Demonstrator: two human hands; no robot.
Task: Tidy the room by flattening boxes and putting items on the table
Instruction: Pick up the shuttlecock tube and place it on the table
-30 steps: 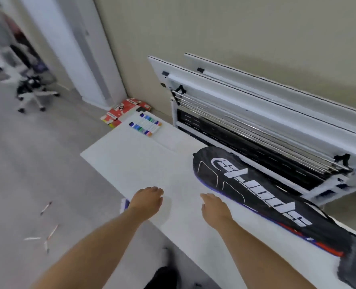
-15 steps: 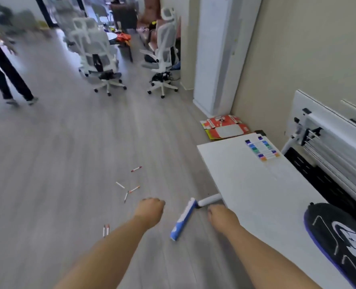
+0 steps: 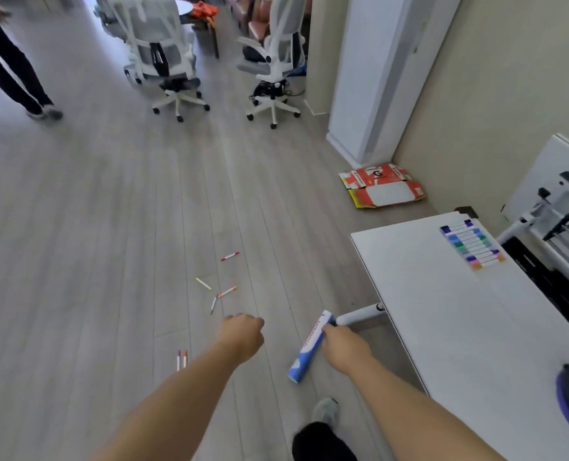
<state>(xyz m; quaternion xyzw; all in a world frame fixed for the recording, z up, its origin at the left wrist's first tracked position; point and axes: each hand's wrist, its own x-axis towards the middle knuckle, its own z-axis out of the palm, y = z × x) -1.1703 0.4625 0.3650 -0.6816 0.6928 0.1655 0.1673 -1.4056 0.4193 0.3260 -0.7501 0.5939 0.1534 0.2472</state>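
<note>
My left grip (image 3: 243,337) hangs loosely curled and holds nothing. The loose markers (image 3: 223,292) lie on the floor just beyond it. My right grip (image 3: 343,347) has left the table (image 3: 443,311) and now touches the blue tube (image 3: 306,349) on the floor at its left. I cannot tell whether the fingers have closed round it. Judgement: lift the tube, then place it on the table just right of this grip.

Bright, even daylight, strongest from the upper left, bleaching the floor (image 3: 86,104) there to a pale glare. Only faint, soft shadows, under the chairs (image 3: 163,38) and along the table (image 3: 443,327) edge. Motion blur on the person (image 3: 7,61) at top left and across the far room; crisper toward the centre. Wide-angle bowing of the wall (image 3: 493,78) and table lines near the right rim.
</note>
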